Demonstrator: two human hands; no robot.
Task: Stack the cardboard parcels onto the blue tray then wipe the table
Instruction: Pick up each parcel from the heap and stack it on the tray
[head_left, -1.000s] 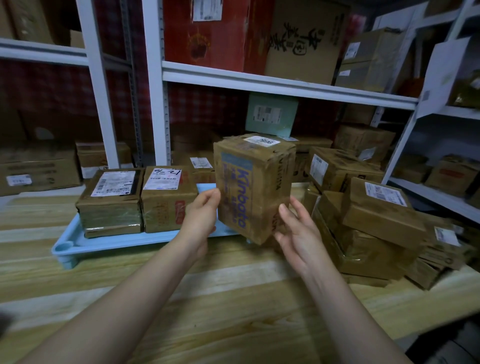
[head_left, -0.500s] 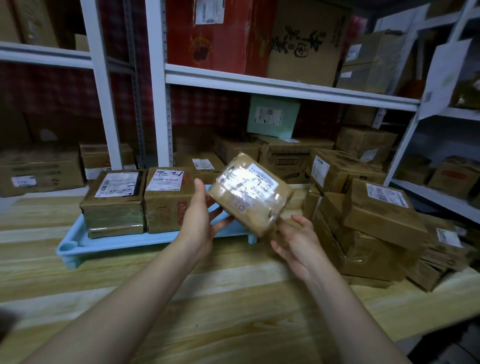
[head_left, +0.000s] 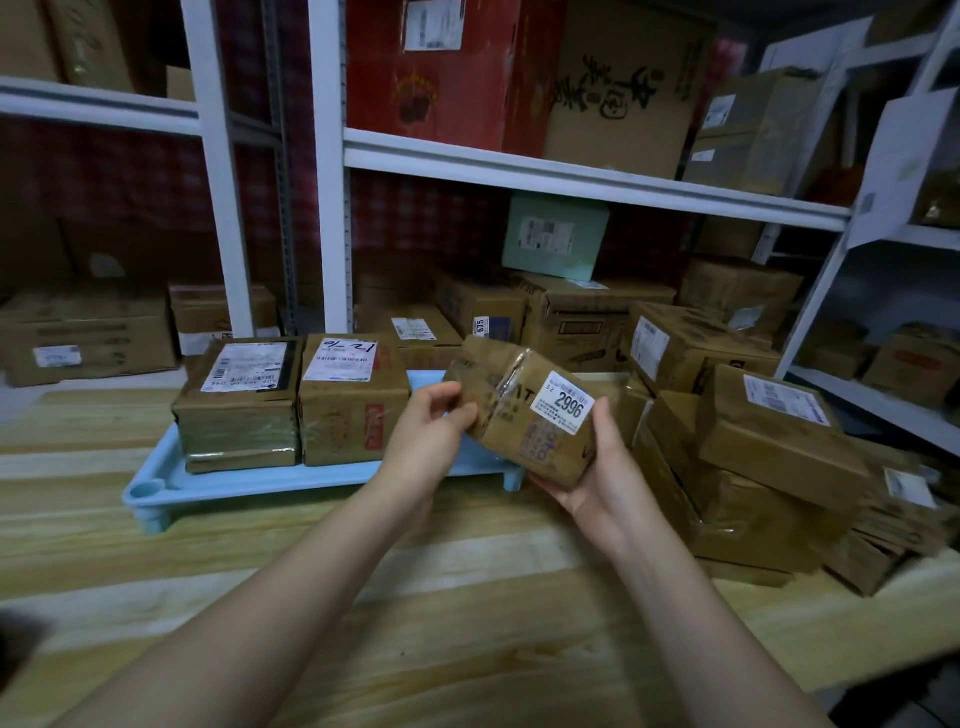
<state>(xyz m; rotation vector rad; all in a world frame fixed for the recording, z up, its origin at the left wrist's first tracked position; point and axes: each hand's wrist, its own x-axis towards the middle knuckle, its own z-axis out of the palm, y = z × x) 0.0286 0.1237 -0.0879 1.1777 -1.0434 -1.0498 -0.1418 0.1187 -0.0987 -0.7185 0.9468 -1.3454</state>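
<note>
Parcel (head_left: 511, 415) in left hand (head_left: 428, 434), right hand (head_left: 597, 475)

White metal shelving (head_left: 571, 176) stands against a red checked backdrop (head_left: 415, 223). Its upper shelf bears a red carton (head_left: 441, 88) and a brown carton with black characters (head_left: 623, 93). The light is dim.

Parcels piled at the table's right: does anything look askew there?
Yes. The pile is jumbled, its boxes tilted and leaning on one another, unlike the two parcels standing square on the blue tray.
</note>
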